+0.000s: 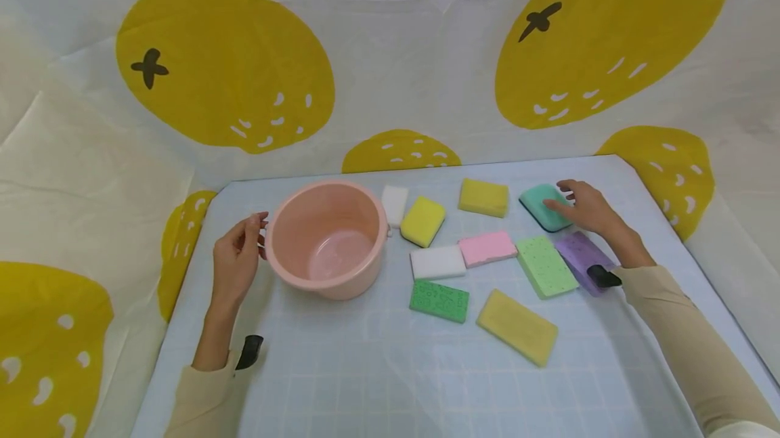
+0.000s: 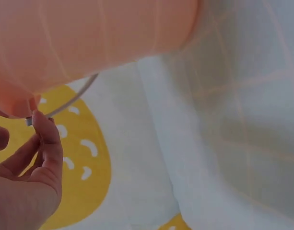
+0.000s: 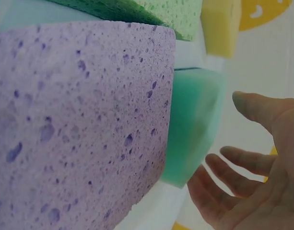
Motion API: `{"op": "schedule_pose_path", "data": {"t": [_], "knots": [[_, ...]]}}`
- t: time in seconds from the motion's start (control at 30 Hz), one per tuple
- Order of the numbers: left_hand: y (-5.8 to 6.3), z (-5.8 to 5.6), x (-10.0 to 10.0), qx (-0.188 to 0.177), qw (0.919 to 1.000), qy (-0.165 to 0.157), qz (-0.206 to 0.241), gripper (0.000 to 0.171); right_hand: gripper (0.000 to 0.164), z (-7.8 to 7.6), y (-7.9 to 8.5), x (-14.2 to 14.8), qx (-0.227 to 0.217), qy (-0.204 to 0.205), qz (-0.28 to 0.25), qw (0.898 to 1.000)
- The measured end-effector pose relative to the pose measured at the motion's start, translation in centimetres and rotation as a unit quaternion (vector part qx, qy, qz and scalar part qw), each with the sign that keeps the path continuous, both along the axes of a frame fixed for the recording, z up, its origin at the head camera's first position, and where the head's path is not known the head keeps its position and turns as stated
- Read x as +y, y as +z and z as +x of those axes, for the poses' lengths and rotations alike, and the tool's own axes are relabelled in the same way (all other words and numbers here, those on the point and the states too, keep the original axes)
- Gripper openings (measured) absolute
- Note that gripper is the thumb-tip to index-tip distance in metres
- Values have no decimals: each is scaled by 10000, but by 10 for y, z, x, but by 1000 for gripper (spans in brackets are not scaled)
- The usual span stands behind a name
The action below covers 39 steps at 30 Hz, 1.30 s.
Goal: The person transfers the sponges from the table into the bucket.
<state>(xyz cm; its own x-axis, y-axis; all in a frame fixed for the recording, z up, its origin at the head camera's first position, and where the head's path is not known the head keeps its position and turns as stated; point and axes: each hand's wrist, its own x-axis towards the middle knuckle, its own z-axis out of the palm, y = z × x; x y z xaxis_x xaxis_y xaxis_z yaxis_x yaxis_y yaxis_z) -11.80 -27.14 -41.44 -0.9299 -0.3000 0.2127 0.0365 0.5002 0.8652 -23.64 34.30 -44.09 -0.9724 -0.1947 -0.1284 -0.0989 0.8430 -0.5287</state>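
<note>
A pink bucket (image 1: 341, 282) stands on the left of the table. My left hand (image 1: 236, 258) is at its left rim, fingers loosely bent. In the left wrist view, a fingertip of the left hand (image 2: 39, 167) is by the end of the bucket's thin handle (image 2: 84, 90); whether it touches cannot be told. My right hand (image 1: 588, 208) is over the right edge of a turquoise sponge (image 1: 545, 204) with a dark underside. In the right wrist view, the right hand (image 3: 257, 167) has thumb and fingers spread beside the turquoise sponge (image 3: 192, 124), not gripping it.
A purple sponge (image 1: 581, 258) lies under my right wrist, next to a light green sponge (image 1: 546, 267). Leftward are pink (image 1: 487, 248), white (image 1: 437, 262), green (image 1: 439, 300) and several yellow sponges (image 1: 518, 326). Another white block (image 1: 395, 204) stands right behind the bucket.
</note>
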Motion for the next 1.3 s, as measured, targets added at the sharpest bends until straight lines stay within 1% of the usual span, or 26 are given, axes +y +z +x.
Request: {"op": "schedule_pose_path", "data": {"t": [0.13, 0.23, 0.3, 0.37, 0.43, 0.5, 0.6, 0.67, 0.83, 0.93, 1.03, 1.17, 1.3], "knots": [[4, 4, 3, -95, 9991, 5, 418, 42, 73, 1, 0, -1, -103, -32, -6, 9999], [8, 7, 4, -172, 9967, -55, 787, 40, 73, 2, 0, -2, -132, -44, 2, 9999], [11, 9, 4, -235, 9935, -175, 1100, 41, 73, 2, -1, -1, -159, -53, 35, 9999], [13, 10, 4, -296, 9880, -339, 1477, 42, 73, 2, -1, 0, -172, -61, 82, 9998], [16, 11, 3, -415, 9834, -493, 1693, 44, 74, 2, -2, 1, -208, -71, 131, 9997], [18, 12, 3, -597, 9813, -593, 1728, 46, 76, 2, -2, 1, -264, -82, 158, 9995], [22, 15, 3, -945, 9827, -690, 1439, 51, 79, 2, -2, 2, -411, -111, 190, 9989], [25, 16, 3, -1203, 9818, -715, 1287, 54, 80, 1, -1, 2, -510, -127, 222, 9984], [29, 18, 3, -1717, 9744, -722, 1262, 60, 84, 2, 2, 4, -742, -146, 379, 9964], [31, 19, 3, -1869, 9703, -748, 1338, 61, 87, 2, 3, 4, -882, -195, 399, 9951], [31, 20, 2, -1947, 9663, -805, 1478, 62, 88, 2, 4, 4, -985, -282, 313, 9942], [30, 21, 0, -2070, 9606, -816, 1668, 63, 86, 0, 6, 3, -938, -328, 263, 9947], [29, 21, -1, -2136, 9552, -814, 1881, 64, 80, -3, 13, 3, -836, -243, 292, 9958]]}}
